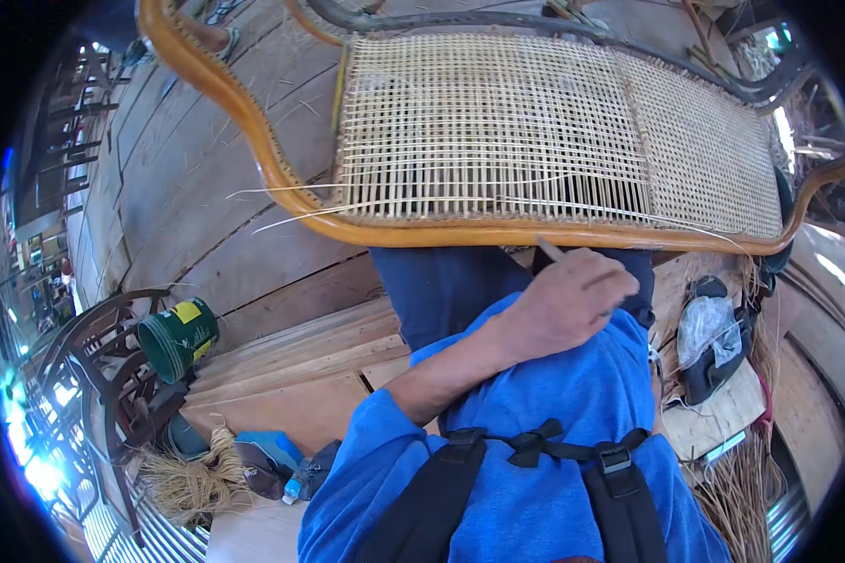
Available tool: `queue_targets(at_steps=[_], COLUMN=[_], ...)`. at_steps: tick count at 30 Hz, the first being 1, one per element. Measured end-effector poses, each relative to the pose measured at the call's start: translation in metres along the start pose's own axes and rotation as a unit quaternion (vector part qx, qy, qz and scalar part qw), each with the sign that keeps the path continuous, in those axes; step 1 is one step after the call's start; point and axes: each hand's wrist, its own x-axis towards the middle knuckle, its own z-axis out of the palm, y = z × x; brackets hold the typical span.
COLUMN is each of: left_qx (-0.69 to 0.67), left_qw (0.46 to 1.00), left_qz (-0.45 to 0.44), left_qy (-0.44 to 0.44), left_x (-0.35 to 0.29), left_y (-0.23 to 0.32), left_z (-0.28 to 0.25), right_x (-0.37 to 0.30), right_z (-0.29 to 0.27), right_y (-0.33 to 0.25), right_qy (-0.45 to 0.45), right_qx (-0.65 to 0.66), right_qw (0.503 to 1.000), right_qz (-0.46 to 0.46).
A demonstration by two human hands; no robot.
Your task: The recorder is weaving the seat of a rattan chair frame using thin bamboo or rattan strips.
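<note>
My left hand (577, 298) is closed in front of my blue shirt, just below the front rail of a wooden frame. From its fingers sticks a small, flat, grey pointed tool (550, 250); its exact kind is unclear. Beyond it, across my lap, lies the curved orange-brown wooden frame (498, 233) with woven cane webbing (479, 122). Near the front rail the weave is looser, with dark gaps between strands. Loose pale cane strands (272, 222) stick out past the frame's left side. My right hand does not show.
A green bucket (164, 349) tilts at the left beside dark curved wooden pieces (103, 375). A bundle of cane strips (192, 479) lies below it. Wooden planks (300, 352) are at my left. A clear plastic bag (707, 330) sits on a dark bag at the right.
</note>
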Motion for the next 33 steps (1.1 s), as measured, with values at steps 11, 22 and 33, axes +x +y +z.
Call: queue_targets(at_steps=[11, 22, 33], left_qx=[0.168, 0.349, 0.417], left_qw=[0.964, 0.933, 0.876], left_qz=[0.204, -0.079, -0.204], left_qy=[0.029, -0.04, -0.133], left_x=[0.008, -0.018, 0.009], left_y=[0.027, -0.06, -0.093], left_z=[0.002, -0.052, -0.023], right_x=[0.07, 0.189, 0.219], right_z=[-0.002, -0.001, 0.01], right_y=[-0.181, -0.17, -0.17], right_qy=[-0.029, -0.036, -0.025], right_qx=[0.482, -0.093, -0.433], right_qw=[0.867, 0.915, 0.77], right_qz=[-0.124, -0.39, -0.468])
